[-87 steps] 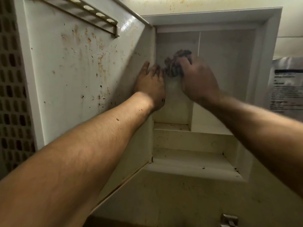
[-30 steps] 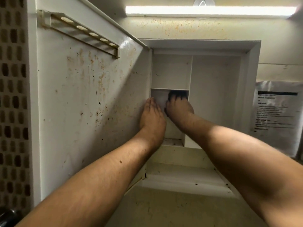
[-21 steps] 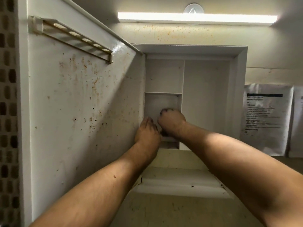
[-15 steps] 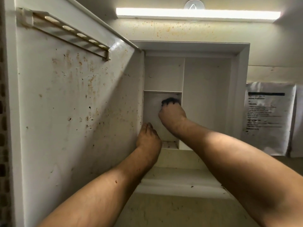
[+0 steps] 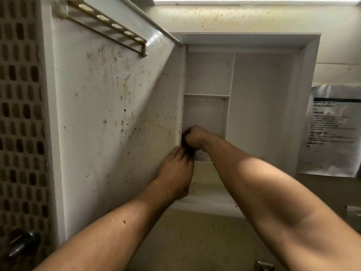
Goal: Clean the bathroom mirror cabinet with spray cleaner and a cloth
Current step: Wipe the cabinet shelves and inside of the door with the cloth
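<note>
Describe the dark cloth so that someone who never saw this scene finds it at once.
Find the open white recessed cabinet, its stained white door swung to the left. In its narrow left column, below the short shelf and beside the door's hinge edge, the right hand grips a dark crumpled cloth. Nothing else inside is dark or soft.

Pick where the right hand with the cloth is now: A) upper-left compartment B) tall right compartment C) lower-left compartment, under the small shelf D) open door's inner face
C: the right hand grips the dark cloth below the small shelf, by that compartment's left wall; the left hand rests against the open door.
</note>
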